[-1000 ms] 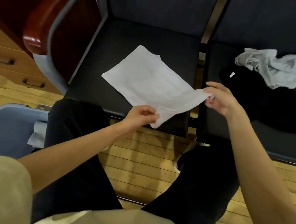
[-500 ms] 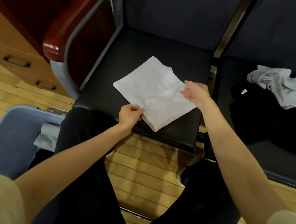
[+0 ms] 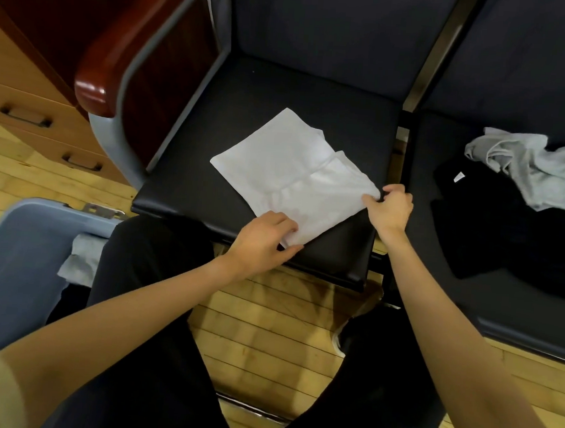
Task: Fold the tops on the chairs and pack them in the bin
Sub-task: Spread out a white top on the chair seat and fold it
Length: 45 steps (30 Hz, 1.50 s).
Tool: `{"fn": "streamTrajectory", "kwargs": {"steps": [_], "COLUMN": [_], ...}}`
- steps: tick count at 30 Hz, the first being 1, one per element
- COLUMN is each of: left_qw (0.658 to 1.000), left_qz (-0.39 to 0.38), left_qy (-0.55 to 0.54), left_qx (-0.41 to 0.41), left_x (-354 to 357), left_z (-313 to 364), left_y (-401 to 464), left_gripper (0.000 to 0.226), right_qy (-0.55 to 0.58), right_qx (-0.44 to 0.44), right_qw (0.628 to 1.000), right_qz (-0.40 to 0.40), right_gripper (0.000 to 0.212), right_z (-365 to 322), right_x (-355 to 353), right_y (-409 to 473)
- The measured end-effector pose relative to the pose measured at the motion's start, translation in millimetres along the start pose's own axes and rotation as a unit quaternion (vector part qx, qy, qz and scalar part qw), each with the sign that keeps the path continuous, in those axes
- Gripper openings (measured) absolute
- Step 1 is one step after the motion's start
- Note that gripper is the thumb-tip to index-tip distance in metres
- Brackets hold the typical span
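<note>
A white top (image 3: 287, 171), folded into a rough rectangle, lies on the black seat of the left chair (image 3: 248, 96). My left hand (image 3: 263, 242) pinches its near corner at the seat's front edge. My right hand (image 3: 390, 207) pinches its right corner near the seat's right side. On the right chair (image 3: 500, 313) lie a black top (image 3: 492, 226) and, over it, a crumpled grey top (image 3: 535, 169). The blue-grey bin (image 3: 17, 257) stands on the floor at the lower left, with a folded grey garment (image 3: 83, 258) showing inside it.
A red-brown wooden armrest (image 3: 118, 58) on a grey frame borders the left chair. Wooden drawers (image 3: 32, 116) stand behind it. My legs in dark trousers (image 3: 152, 371) fill the foreground over a plank floor (image 3: 267, 332).
My right hand carried the top's right side over to the left, then moved back to the right corner. My left hand stayed at the near corner. The top is now smaller.
</note>
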<state>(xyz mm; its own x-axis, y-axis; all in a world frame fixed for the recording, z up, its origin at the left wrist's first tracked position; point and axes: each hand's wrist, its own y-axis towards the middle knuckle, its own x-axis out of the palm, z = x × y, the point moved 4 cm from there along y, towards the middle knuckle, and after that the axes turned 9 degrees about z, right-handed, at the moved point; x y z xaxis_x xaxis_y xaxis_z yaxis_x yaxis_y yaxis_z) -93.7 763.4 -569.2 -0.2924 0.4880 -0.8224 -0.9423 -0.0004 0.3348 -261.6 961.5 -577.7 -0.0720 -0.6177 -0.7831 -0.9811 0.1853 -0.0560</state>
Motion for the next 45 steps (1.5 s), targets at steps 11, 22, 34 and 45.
{"fn": "streamTrajectory", "kwargs": {"steps": [11, 22, 34, 45], "left_qw": [0.987, 0.875, 0.726, 0.662], "left_qz": [-0.070, -0.005, 0.145, 0.261], "left_qy": [-0.030, -0.330, -0.373, -0.268], "left_qx": [-0.139, -0.353, -0.559, -0.649], "left_x": [3, -44, -38, -13], "left_z": [19, 31, -59, -54], "left_y": [1, -13, -11, -51], "left_gripper": [0.013, 0.002, 0.008, 0.014], "right_qy": [0.125, 0.161, 0.125, -0.042], "right_qx": [0.029, -0.007, -0.010, -0.093], "right_qw": [0.992, 0.984, 0.992, 0.994], "right_qz": [0.008, 0.079, 0.000, -0.023], "right_gripper": [0.016, 0.024, 0.025, 0.056], "right_z": [1, -39, -114, -76], "right_x": [-19, -54, 41, 53], "right_y": [-25, -28, -8, 8]}}
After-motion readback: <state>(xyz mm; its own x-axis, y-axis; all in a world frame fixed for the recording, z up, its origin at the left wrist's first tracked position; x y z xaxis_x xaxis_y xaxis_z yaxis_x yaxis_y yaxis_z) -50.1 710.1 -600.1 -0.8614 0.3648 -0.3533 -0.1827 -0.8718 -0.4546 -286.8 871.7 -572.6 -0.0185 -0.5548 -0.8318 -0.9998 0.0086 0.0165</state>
